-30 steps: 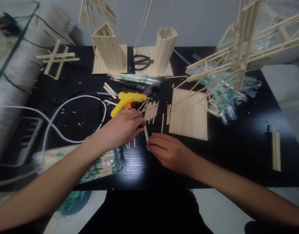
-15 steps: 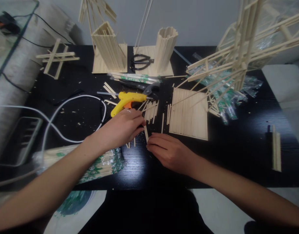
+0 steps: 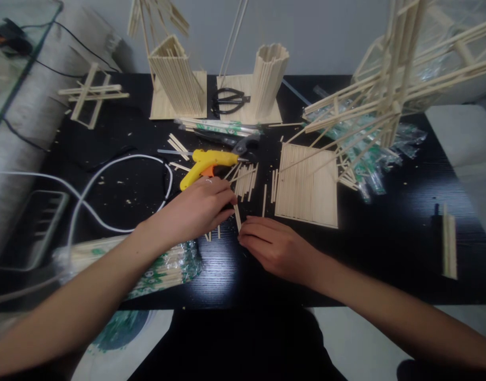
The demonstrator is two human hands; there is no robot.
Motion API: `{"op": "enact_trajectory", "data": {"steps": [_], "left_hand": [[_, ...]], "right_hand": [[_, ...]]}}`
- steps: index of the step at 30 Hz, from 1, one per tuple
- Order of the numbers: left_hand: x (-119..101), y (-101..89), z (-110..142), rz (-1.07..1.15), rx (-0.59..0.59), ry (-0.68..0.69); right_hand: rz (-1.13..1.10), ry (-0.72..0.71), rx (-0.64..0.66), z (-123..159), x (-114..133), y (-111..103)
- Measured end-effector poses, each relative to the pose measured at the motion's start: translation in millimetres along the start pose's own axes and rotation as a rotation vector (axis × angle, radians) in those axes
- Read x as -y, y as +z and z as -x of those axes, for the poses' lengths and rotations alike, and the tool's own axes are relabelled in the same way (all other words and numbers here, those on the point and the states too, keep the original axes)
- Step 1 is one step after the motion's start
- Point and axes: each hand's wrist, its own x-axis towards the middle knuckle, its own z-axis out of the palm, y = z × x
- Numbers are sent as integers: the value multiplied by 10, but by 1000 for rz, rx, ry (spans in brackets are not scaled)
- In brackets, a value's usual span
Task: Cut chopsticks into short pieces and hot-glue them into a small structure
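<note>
Spreading beneath everything, the black table [image 3: 385, 248] carries the work; take the view's middle as the clock's hub. At 2 o'clock stands a tall stick framework [image 3: 399, 74], probably set back to give its long arms room. At 11 o'clock and just past 12 rise the left tower [image 3: 177, 84] and the right tower [image 3: 268, 79], each on a broad flat base [image 3: 160, 107] that likely steadies it. Around 8 lies a clear bag of sticks [image 3: 173, 272], perhaps near for easy supply. At 3 a flat stick panel [image 3: 308, 196] lies off to the side, leaving the hub free for handwork. The left hand [image 3: 207, 201], toward 8, is narrow, pinching the far end of a short stick; the right hand [image 3: 280, 244], toward 4, is bunched at the near end, and I cannot tell whether it grips or merely steadies. At 10 lies a yellow glue gun [image 3: 209, 157], its handle beside the left hand, seemingly within quick reach. By the hub sits a pile of cut pieces [image 3: 246, 182]. Smallest, the short stick [image 3: 237, 216] is at 6, between both hands.
</note>
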Motion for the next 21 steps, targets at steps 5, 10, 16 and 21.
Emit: {"op": "enact_trajectory", "data": {"steps": [5, 10, 16, 21], "left_hand": [[5, 11, 3, 11, 3, -9], [4, 20, 6, 44, -17, -13], [23, 39, 10, 43, -9, 12], [45, 60, 16, 57, -13, 23]], "right_hand": [[2, 8, 1, 1, 5, 0], [9, 6, 13, -2, 6, -4], [13, 2, 15, 2, 8, -4], [2, -1, 15, -5, 7, -13]]}}
